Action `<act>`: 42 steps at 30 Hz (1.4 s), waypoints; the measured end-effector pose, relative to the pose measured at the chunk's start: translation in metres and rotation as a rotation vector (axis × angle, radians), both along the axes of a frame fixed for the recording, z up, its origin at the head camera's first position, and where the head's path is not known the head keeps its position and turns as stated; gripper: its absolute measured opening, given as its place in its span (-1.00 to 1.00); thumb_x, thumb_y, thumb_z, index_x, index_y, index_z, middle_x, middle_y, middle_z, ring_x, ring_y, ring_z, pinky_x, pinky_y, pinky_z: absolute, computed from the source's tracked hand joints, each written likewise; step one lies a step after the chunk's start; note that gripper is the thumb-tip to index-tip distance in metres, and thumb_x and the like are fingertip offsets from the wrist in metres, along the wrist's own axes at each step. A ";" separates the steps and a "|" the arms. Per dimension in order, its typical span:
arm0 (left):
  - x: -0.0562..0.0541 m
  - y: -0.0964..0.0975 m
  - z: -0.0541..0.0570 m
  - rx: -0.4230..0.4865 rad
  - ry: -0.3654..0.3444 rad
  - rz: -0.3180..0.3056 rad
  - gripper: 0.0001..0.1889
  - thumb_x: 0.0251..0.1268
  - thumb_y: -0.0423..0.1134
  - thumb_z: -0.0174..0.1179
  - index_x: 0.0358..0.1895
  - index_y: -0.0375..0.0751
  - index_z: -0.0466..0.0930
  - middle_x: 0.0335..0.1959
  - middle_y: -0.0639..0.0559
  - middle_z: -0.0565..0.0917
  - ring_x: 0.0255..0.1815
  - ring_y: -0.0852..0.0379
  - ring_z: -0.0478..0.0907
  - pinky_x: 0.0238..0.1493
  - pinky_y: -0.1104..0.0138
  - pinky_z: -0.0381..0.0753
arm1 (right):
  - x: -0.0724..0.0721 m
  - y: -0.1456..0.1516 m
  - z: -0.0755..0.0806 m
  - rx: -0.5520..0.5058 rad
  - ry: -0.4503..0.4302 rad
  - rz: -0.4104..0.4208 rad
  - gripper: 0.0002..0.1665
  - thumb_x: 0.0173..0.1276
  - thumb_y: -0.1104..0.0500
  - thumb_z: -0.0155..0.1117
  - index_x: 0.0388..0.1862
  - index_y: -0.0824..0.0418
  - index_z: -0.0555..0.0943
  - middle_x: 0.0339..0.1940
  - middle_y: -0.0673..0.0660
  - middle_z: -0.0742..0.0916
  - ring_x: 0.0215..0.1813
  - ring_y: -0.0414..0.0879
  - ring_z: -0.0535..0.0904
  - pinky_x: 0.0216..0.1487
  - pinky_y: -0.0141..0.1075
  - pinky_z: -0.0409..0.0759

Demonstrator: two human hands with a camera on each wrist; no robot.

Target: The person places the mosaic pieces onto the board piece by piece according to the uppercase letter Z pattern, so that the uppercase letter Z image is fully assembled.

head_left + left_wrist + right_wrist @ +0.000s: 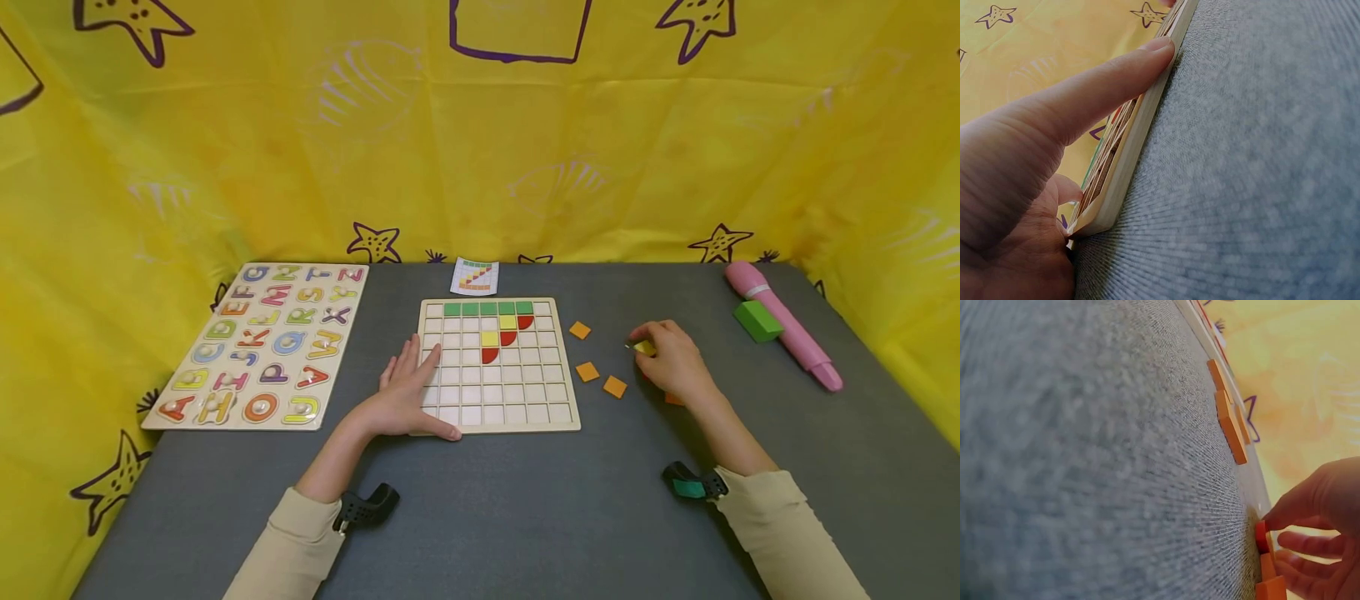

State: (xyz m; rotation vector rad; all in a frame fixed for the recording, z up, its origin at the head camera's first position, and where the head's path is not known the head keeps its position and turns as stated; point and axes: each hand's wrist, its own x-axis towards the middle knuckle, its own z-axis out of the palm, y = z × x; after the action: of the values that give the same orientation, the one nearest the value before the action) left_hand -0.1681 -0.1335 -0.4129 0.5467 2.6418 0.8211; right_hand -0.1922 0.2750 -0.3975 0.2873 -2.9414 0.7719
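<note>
Hands, gridded wooden board, square tiles

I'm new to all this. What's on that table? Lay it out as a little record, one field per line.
Grid board: five green tiles, two yellow tiles, three red pieces
Left hand: rests on the board's left side, thumb at the near edge
Right hand: fingers at a small yellow piece; grip unclear
Loose pieces: three orange squares between board and right hand
Card: beyond the board, printed with a coloured pattern
Left side: alphabet board
Right side: pink marker-shaped object with a green block beside it
</note>
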 end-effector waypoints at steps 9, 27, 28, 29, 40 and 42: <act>0.000 -0.001 -0.001 0.015 0.000 -0.001 0.39 -0.24 0.21 0.55 0.57 -0.29 -0.21 0.53 -0.34 -0.48 0.53 -0.24 -0.54 0.40 -0.13 -0.40 | -0.004 -0.001 0.000 -0.010 -0.004 -0.009 -0.61 0.23 0.36 0.21 0.04 0.48 0.51 -0.02 0.47 0.51 -0.03 0.33 0.41 0.05 0.22 0.34; -0.001 -0.001 -0.001 0.002 0.009 -0.005 0.39 -0.24 0.24 0.53 0.57 -0.28 -0.21 0.53 -0.34 -0.46 0.54 -0.23 -0.53 0.41 -0.14 -0.38 | -0.010 -0.030 -0.005 -0.071 -0.048 0.181 -0.60 0.22 0.27 0.40 0.03 0.36 0.60 -0.14 0.26 0.67 -0.12 0.13 0.59 -0.06 0.01 0.55; -0.001 -0.002 -0.001 0.004 0.005 -0.004 0.39 -0.24 0.23 0.53 0.57 -0.28 -0.21 0.53 -0.34 -0.47 0.54 -0.23 -0.53 0.41 -0.14 -0.39 | -0.010 -0.031 -0.004 -0.067 -0.044 0.178 -0.61 0.23 0.25 0.41 0.01 0.36 0.60 -0.17 0.24 0.68 -0.15 0.11 0.58 -0.08 -0.02 0.55; -0.001 -0.002 -0.001 0.006 0.002 -0.004 0.39 -0.23 0.23 0.54 0.57 -0.28 -0.21 0.53 -0.34 -0.47 0.54 -0.23 -0.54 0.40 -0.14 -0.39 | -0.011 -0.033 -0.004 -0.071 -0.042 0.174 -0.62 0.23 0.24 0.41 0.00 0.34 0.61 -0.19 0.22 0.68 -0.17 0.08 0.58 -0.11 -0.04 0.54; -0.001 -0.001 0.000 0.003 0.002 -0.003 0.38 -0.22 0.22 0.53 0.57 -0.28 -0.22 0.53 -0.34 -0.47 0.54 -0.24 -0.53 0.41 -0.13 -0.39 | -0.020 -0.100 0.000 -0.255 -0.133 0.236 -0.69 0.14 0.14 0.51 -0.19 0.21 0.63 -0.39 0.05 0.65 -0.31 -0.07 0.52 -0.33 -0.28 0.46; -0.001 -0.001 0.000 0.003 0.003 -0.004 0.38 -0.22 0.22 0.53 0.57 -0.28 -0.22 0.53 -0.34 -0.47 0.54 -0.24 -0.53 0.41 -0.14 -0.39 | -0.021 -0.115 -0.001 -0.265 -0.137 0.277 -0.74 0.13 0.18 0.52 -0.26 0.20 0.63 -0.40 0.03 0.65 -0.31 -0.09 0.53 -0.29 -0.29 0.48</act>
State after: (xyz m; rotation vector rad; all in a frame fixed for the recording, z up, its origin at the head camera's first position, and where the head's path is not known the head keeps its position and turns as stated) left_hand -0.1691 -0.1344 -0.4132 0.5543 2.6421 0.8234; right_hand -0.2135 0.1604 -0.3990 0.6524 -2.9089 1.2491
